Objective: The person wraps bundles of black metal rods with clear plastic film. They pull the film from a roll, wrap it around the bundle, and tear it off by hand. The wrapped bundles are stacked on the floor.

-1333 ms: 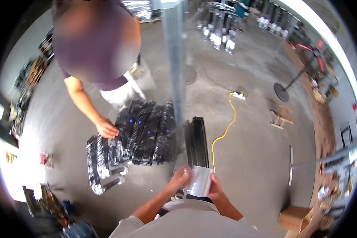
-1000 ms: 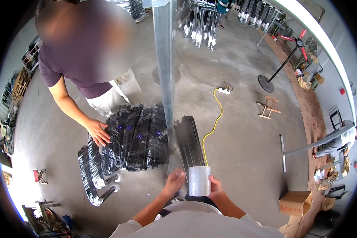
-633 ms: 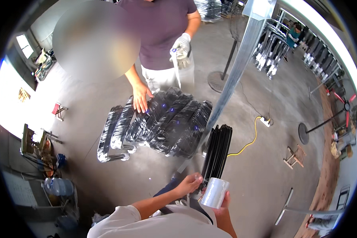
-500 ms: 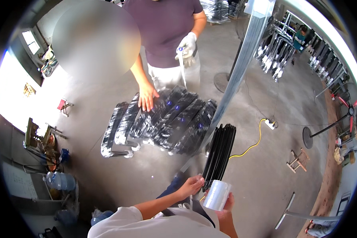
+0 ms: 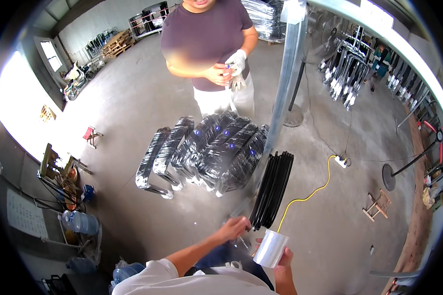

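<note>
My right hand grips a white roll of stretch film from its right side and below. My left hand is closed, its fingertips beside the lower end of a bundle of black bars. A shiny clear wisp shows under that hand; what its fingers hold is hidden. The bundle leans upright just beyond the roll, next to a metal post. To its left stand several bent black frames wrapped in clear film, with small blue marks on them.
A co-worker stands behind the wrapped frames, one hand gloved, the hands together. A yellow cord runs to a power strip. On the right are a folding stool and a fan stand; water jugs stand at left.
The co-worker's bare hand has left the wrapped frames and joined the gloved one. My left hand has moved slightly left, away from the roll. The view has shifted.
</note>
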A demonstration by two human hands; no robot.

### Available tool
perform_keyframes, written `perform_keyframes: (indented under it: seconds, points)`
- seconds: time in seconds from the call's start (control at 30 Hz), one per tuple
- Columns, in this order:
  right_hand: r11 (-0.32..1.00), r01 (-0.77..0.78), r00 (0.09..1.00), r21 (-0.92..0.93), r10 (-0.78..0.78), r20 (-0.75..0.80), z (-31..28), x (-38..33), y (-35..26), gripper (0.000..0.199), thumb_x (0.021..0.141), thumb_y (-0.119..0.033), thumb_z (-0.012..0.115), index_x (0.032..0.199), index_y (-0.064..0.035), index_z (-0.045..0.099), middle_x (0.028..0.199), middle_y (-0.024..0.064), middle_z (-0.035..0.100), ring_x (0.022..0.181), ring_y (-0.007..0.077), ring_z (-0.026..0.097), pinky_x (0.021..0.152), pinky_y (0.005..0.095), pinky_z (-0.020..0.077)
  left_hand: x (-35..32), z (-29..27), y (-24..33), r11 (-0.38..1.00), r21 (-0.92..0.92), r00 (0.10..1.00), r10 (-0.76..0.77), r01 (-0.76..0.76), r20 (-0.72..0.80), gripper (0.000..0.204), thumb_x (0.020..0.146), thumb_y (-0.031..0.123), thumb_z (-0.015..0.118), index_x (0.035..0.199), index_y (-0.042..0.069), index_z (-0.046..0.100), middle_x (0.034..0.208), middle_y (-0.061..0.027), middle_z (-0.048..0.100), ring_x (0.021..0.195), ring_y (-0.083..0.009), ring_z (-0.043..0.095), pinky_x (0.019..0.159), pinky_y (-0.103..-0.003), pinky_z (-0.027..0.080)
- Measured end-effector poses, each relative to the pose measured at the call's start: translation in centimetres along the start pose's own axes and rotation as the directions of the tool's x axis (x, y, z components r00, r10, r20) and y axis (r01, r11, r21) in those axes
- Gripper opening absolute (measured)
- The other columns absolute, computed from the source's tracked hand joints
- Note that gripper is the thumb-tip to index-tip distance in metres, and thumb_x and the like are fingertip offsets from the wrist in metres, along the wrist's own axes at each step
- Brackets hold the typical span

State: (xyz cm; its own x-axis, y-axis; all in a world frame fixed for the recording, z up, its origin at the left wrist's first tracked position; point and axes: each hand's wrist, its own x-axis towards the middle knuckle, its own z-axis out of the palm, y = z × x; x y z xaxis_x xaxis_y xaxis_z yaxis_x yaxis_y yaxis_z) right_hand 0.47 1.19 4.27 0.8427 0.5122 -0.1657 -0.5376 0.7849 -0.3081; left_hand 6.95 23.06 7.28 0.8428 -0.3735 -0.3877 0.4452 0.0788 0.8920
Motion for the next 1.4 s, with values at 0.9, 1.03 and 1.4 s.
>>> perform_keyframes:
  seconds: [0.9,1.03,1.4]
  points:
    - [0.995,-0.085,0.989,0.059,0.091,-0.117,1.0,-2.1,2.0,0.067,0.072,-0.039,0.066,0.121,0.0014,0.043,0.110,0.0149,0.055,0.100,0.0260,0.056,0.087,0.0399,0.0451,-1.8,1.0,-5.7,0.996,0.062,0.890,-0.082,0.061,0.449,0.082,0.074,0.056,0.059,0.133,0.006,0.030,0.128,-0.0092,0.042,0.119,-0.0197,0.039,0.098,-0.035,0.031]
    - [0.986,-0.071,0.990,0.148,0.088,-0.111,-0.5,-3.3,3.1,0.065,0.074,-0.036,0.065,0.121,0.0027,0.042,0.108,0.0162,0.056,0.099,0.0270,0.056,0.086,0.0403,0.0451,-2.3,0.0,-10.2,0.943,-0.104,0.847,-0.230,0.316,0.479,0.046,0.076,0.028,0.068,0.113,0.007,0.051,0.103,-0.0029,0.059,0.096,-0.0122,0.055,0.088,-0.027,0.040]
    - [0.706,-0.088,0.828,-0.703,-0.340,-0.445,-3.1,-2.9,0.3,0.067,0.055,-0.009,0.076,0.114,-0.0019,0.045,0.104,0.0090,0.056,0.099,0.0201,0.053,0.088,0.0346,0.0419,-1.5,-3.0,-8.7,0.976,0.080,0.948,-0.176,0.204,-0.264,0.008,0.072,-0.006,0.054,0.071,0.001,0.056,0.074,-0.0070,0.062,0.054,-0.0105,0.054,0.053,-0.022,0.046]
